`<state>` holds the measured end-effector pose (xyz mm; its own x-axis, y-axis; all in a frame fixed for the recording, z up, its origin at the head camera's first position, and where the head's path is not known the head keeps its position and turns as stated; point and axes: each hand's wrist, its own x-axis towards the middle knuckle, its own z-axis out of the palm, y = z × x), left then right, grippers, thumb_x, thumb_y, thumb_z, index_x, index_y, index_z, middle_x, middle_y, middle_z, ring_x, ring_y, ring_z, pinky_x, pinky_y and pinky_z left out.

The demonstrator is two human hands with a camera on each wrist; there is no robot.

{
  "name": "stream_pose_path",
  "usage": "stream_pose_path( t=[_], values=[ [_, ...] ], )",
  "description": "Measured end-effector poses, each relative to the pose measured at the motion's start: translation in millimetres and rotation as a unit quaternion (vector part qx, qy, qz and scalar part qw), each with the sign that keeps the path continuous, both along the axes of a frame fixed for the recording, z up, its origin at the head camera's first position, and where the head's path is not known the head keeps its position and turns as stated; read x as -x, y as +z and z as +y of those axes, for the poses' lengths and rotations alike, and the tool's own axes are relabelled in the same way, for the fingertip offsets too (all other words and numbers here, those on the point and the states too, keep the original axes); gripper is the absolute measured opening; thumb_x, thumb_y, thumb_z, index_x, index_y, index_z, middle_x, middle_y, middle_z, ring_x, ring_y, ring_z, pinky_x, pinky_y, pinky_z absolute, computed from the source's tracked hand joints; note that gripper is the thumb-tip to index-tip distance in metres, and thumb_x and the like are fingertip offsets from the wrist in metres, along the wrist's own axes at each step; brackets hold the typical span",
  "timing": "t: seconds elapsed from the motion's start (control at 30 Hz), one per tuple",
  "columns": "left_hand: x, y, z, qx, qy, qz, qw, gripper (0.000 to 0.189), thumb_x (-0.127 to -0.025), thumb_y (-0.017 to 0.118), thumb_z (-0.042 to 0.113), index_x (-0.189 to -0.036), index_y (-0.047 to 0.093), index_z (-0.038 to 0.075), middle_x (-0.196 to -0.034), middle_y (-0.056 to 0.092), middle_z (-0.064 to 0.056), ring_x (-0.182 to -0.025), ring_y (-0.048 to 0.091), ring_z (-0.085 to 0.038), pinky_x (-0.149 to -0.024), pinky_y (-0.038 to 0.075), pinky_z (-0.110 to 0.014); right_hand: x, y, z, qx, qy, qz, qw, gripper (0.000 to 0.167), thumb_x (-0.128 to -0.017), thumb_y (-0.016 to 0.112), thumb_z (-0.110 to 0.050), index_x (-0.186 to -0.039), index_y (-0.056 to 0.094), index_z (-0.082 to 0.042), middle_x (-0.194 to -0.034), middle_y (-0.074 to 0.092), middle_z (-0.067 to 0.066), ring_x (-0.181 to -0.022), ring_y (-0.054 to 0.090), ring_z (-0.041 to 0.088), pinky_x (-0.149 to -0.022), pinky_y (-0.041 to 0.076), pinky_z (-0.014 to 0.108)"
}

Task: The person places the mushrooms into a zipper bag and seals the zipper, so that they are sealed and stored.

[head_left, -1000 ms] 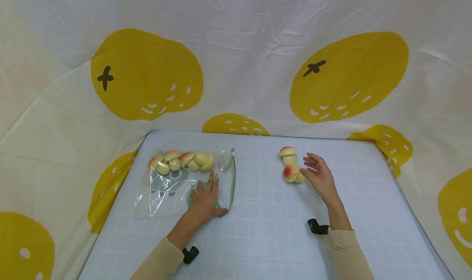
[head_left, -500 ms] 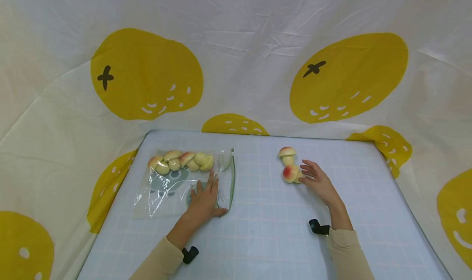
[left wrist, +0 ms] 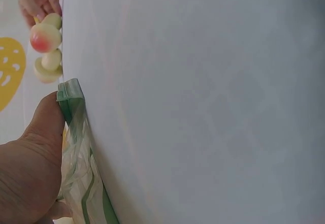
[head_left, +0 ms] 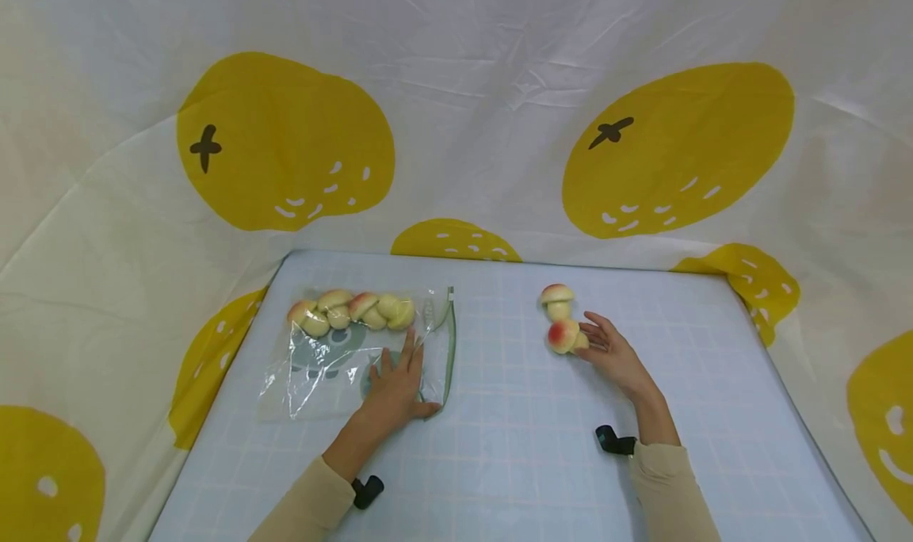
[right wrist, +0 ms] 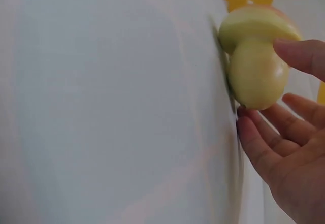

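My left hand (head_left: 392, 391) lies with fingers spread on a clear zip bag (head_left: 314, 399) with a green zip edge (head_left: 451, 352). Inside the bag, several toy mushrooms (head_left: 334, 312) with reddish caps lie in a row along its far side. In the left wrist view, the thumb is against the corner of the green zip (left wrist: 71, 94). On the right, two toy mushrooms lie end to end. My right hand (head_left: 615, 360) is at the stem of the nearer mushroom (head_left: 563, 336), thumb and loosely bent fingers on either side; a firm hold is not visible. The farther mushroom (head_left: 557, 300) lies just beyond.
A pale checked cloth covers the table (head_left: 499, 463). Behind it hangs a white curtain (head_left: 471, 154) printed with large yellow fruit. Small black wrist cameras (head_left: 615, 440) are worn at both wrists.
My right hand has lowered slightly and closed in on the nearer mushroom's stem, its thumb and fingers now around it. The left hand and the bag have stayed in place.
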<state>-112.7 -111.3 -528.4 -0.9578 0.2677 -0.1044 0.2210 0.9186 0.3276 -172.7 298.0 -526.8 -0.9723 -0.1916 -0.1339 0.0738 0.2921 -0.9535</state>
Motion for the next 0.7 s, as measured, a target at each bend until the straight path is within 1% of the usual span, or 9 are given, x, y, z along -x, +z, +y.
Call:
stream_pose_path(
  t=[0.13,0.27,0.37,0.43,0.57,0.7],
  values=[
    [0.2,-0.5,-0.3,-0.001,-0.001,0.002,1.0000,0.120,-0.072,0.086,0.055,-0.157,0.022,0.000,-0.166,0.001,-0.016,-0.133,0.021,-0.067,-0.096,0.029,-0.078,-0.3,-1.2,-0.7,-0.006,0.004,0.001,1.0000,0.083,-0.093,0.072,-0.008,-0.157,0.020,-0.001,-0.150,0.039,0.028,-0.136,0.037,0.042,-0.090,0.041,0.017],
    [0.3,-1.7,-0.4,-0.005,0.000,0.000,1.0000,0.121,-0.072,0.086,0.054,-0.158,0.021,0.000,-0.167,0.001,-0.016,-0.134,0.021,-0.067,-0.096,0.029,-0.078,-0.1,-1.6,-0.7,-0.013,0.005,0.000,0.9999,0.082,-0.093,0.072,-0.008,-0.157,0.021,-0.002,-0.147,0.042,0.029,-0.135,0.040,0.042,-0.090,0.041,0.017],
    [0.3,-2.2,-0.6,-0.008,0.001,-0.003,1.0000,0.120,-0.072,0.086,0.054,-0.158,0.021,0.000,-0.167,0.001,-0.016,-0.134,0.020,-0.068,-0.096,0.028,-0.079,0.6,-2.0,-1.3,-0.021,0.003,0.005,0.9998,0.079,-0.092,0.072,-0.008,-0.155,0.025,-0.001,-0.142,0.048,0.030,-0.130,0.046,0.039,-0.089,0.043,0.017],
    [0.2,-2.4,-0.7,-0.008,0.001,-0.002,1.0000,0.120,-0.072,0.086,0.054,-0.158,0.021,0.000,-0.167,0.000,-0.016,-0.134,0.020,-0.068,-0.096,0.028,-0.079,1.1,-2.6,-1.7,-0.026,0.001,0.004,0.9996,0.077,-0.092,0.072,-0.008,-0.154,0.028,-0.001,-0.139,0.051,0.029,-0.125,0.050,0.035,-0.088,0.044,0.018],
    [0.4,-3.0,-1.2,-0.003,0.000,0.002,1.0000,0.120,-0.073,0.085,0.055,-0.158,0.021,0.000,-0.166,0.000,-0.016,-0.134,0.020,-0.068,-0.096,0.028,-0.079,1.7,-3.9,-3.6,-0.026,-0.003,0.002,0.9996,0.076,-0.090,0.074,-0.009,-0.153,0.032,-0.001,-0.134,0.055,0.028,-0.118,0.055,0.028,-0.086,0.045,0.019],
    [0.5,-2.8,-1.6,0.001,-0.003,0.006,1.0000,0.120,-0.073,0.085,0.055,-0.158,0.021,0.000,-0.166,0.001,-0.017,-0.133,0.021,-0.068,-0.095,0.029,-0.079,1.4,-3.9,-4.6,-0.022,-0.002,0.005,0.9997,0.076,-0.090,0.076,-0.011,-0.152,0.033,-0.001,-0.133,0.056,0.028,-0.115,0.056,0.029,-0.085,0.046,0.021]
  ],
)
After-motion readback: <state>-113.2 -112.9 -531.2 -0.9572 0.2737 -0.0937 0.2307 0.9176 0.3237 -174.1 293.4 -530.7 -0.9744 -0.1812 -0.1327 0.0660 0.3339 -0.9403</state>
